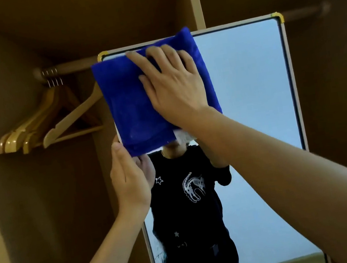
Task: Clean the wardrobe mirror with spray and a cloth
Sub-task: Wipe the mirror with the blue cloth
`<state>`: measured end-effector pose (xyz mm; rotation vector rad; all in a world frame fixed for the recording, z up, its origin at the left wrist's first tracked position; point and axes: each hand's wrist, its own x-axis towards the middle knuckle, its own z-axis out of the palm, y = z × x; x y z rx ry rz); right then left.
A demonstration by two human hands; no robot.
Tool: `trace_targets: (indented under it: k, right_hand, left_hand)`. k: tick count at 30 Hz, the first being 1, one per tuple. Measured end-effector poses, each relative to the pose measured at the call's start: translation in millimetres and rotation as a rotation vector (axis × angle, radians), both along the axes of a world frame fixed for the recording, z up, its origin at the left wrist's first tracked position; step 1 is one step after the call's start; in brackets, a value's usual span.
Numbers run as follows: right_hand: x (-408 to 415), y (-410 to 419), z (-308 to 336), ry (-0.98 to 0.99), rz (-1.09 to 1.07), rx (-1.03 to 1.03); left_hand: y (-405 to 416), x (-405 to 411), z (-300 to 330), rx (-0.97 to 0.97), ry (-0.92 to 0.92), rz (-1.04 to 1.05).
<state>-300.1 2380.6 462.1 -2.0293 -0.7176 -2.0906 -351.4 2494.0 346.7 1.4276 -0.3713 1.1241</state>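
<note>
The right hand (173,83) lay flat, fingers spread and nearly straight, pressing a folded deep-blue microfibre cloth (136,105) against the upper left part of the tall rectangular wardrobe mirror (251,95). An open palm probably served to spread pressure across the glass. The cloth overhung the mirror's left edge and reached its top rail. The left hand (131,184) gripped the mirror's left frame edge just below the cloth, fingers wrapped round behind it (most likely to steady the panel against the push of wiping). To the left, pale wooden coat hangers (47,127) hung from a wooden rail (70,67) inside the brown wardrobe. No spray bottle was in view. Streaks showed low on the glass near the left edge, so wiping looked unfinished.
</note>
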Motion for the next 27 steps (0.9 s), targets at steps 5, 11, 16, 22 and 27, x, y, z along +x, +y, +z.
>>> trace_targets:
  k: [5,11,16,22,27]
  right_hand:
    - [1,13,-27,0.014,-0.039,0.056]
    - [2,15,-120,0.05,-0.043,0.1]
    - [2,10,-166,0.064,-0.063,0.095]
    - [7,1,-133,0.015,-0.094,0.083]
    - [9,7,-118,0.013,-0.077,0.2]
  left_hand:
    - [7,3,0,-0.071,0.046,-0.131]
    - [16,4,-8,-0.041,0.094,-0.065]
    - [12,0,-31,0.049,0.061,0.017]
    - [10,2,-51,0.102,0.104,0.099]
    - [5,-3,-47,0.054,0.126,0.058]
